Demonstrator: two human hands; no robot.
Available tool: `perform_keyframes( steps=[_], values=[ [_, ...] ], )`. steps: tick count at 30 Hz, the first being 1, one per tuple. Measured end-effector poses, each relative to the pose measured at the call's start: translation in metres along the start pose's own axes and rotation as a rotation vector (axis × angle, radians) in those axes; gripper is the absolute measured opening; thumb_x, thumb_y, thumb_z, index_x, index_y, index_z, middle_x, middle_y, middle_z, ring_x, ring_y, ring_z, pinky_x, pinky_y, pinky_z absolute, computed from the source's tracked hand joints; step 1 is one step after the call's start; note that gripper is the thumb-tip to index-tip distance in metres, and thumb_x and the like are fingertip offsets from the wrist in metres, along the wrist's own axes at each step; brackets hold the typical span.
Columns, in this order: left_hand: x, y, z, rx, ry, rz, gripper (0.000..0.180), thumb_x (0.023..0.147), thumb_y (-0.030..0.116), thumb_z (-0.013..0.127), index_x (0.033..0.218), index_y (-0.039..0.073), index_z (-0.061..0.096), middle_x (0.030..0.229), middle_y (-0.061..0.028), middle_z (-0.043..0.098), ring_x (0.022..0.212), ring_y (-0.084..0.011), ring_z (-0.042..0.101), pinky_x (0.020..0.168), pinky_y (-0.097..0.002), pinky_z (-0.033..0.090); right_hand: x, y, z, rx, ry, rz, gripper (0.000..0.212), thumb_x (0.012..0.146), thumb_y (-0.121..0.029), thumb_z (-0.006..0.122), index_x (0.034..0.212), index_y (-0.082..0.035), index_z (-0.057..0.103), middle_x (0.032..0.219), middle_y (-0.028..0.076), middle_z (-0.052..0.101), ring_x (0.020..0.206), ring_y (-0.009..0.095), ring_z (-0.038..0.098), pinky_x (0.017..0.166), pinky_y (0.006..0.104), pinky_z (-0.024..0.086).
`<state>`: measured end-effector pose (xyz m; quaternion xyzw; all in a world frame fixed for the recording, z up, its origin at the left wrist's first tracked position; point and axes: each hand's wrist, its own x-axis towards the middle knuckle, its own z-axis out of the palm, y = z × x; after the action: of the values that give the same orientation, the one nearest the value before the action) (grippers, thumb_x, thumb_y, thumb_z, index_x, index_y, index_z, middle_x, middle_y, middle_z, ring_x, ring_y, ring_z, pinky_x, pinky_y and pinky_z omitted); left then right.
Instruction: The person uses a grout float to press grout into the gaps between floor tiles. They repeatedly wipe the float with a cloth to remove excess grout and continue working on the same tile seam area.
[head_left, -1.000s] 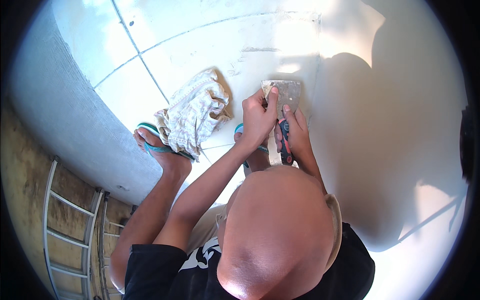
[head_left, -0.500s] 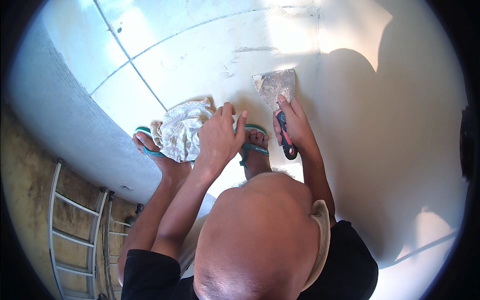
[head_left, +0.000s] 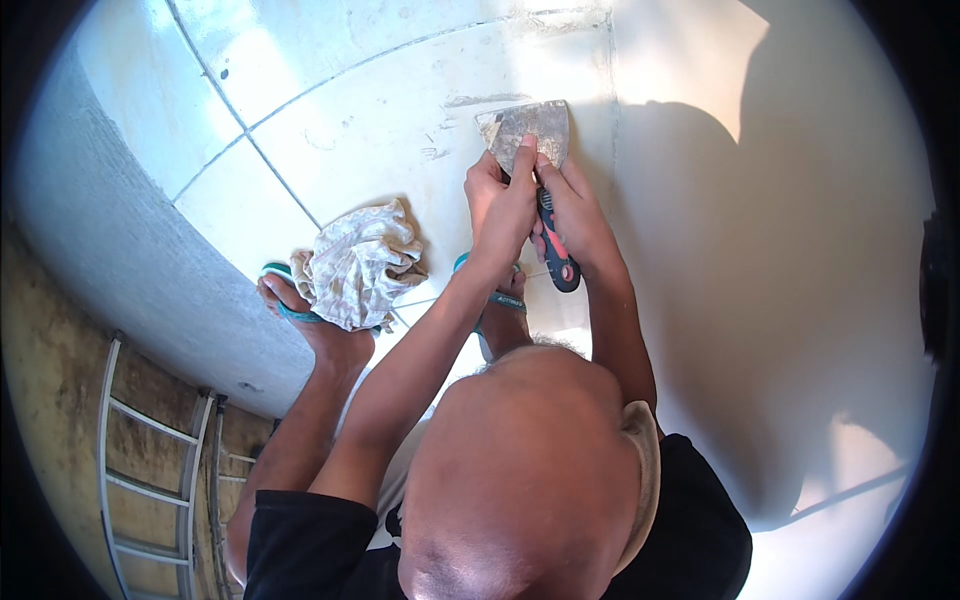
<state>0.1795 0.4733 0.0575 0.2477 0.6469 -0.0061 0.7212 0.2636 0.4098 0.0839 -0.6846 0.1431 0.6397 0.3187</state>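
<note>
A wide putty knife [head_left: 558, 250] with a black and red handle is between my two hands, its stained metal blade pointing away from me. My right hand [head_left: 577, 212] is wrapped round the handle, thumb up by the base of the blade. From the left, my left hand [head_left: 503, 205] pinches the lower part of the blade, with its thumb on top; its other fingers are partly hidden beneath. A crumpled pale patterned cloth [head_left: 362, 262] lies on the floor left of my hands, against my sandalled left foot [head_left: 290, 300].
Large pale floor tiles [head_left: 330, 130] with dark joints spread ahead, bearing several scuff marks. A low grey ledge [head_left: 130, 230] curves along the left. Beyond it is a metal ladder [head_left: 150, 470]. Shadow covers the floor on the right.
My left hand has moved right and away from me, from above the cloth onto the putty knife's blade. My right hand has carried the knife slightly left and farther from me.
</note>
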Motion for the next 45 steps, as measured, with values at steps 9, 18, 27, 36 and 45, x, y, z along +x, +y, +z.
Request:
perform_keyframes(
  steps=[9, 18, 27, 36, 45],
  values=[
    [0.002, -0.001, 0.002, -0.053, 0.013, 0.009, 0.045, 0.104, 0.036, 0.070, 0.082, -0.001, 0.058, 0.058, -0.0058, 0.059, 0.037, -0.0129, 0.051, 0.036, -0.0307, 0.039, -0.001, -0.007, -0.003, 0.026, -0.048, 0.022, 0.034, 0.115, -0.035, 0.045, 0.124, -0.002, 0.052, 0.072, 0.006, 0.060, 0.053, 0.014, 0.059, 0.046, 0.0301, 0.048],
    [0.001, 0.014, 0.001, -0.028, 0.018, 0.011, 0.043, 0.104, 0.033, 0.070, 0.084, -0.003, 0.060, 0.059, -0.0063, 0.060, 0.036, -0.0136, 0.053, 0.034, -0.0300, 0.039, 0.000, -0.013, -0.001, 0.074, -0.070, 0.033, 0.033, 0.115, -0.035, 0.045, 0.119, -0.004, 0.053, 0.067, 0.005, 0.058, 0.047, 0.014, 0.056, 0.044, 0.0290, 0.045],
    [0.005, -0.005, -0.003, 0.003, 0.011, 0.021, 0.039, 0.104, 0.030, 0.072, 0.087, -0.004, 0.064, 0.065, -0.0062, 0.065, 0.044, -0.0102, 0.055, 0.040, -0.0283, 0.041, 0.000, -0.011, 0.002, 0.071, -0.011, 0.029, 0.030, 0.115, -0.033, 0.045, 0.117, -0.004, 0.051, 0.063, 0.006, 0.056, 0.045, 0.014, 0.054, 0.042, 0.0306, 0.044],
    [0.016, 0.009, 0.004, -0.036, -0.034, 0.050, 0.040, 0.104, 0.031, 0.072, 0.090, -0.006, 0.067, 0.067, -0.0067, 0.068, 0.044, -0.0109, 0.057, 0.042, -0.0273, 0.043, 0.007, -0.013, -0.002, 0.052, -0.013, -0.025, 0.030, 0.116, -0.032, 0.043, 0.124, -0.004, 0.051, 0.064, 0.005, 0.055, 0.044, 0.015, 0.052, 0.042, 0.0307, 0.044],
    [0.009, -0.037, 0.023, -0.167, -0.136, 0.175, 0.030, 0.105, 0.022, 0.069, 0.091, -0.004, 0.069, 0.070, -0.0044, 0.070, 0.048, -0.0078, 0.058, 0.046, -0.0271, 0.044, -0.008, 0.008, -0.024, -0.039, 0.063, -0.015, 0.028, 0.116, -0.030, 0.043, 0.123, -0.004, 0.048, 0.063, 0.005, 0.055, 0.044, 0.016, 0.054, 0.041, 0.0318, 0.046]
  ],
)
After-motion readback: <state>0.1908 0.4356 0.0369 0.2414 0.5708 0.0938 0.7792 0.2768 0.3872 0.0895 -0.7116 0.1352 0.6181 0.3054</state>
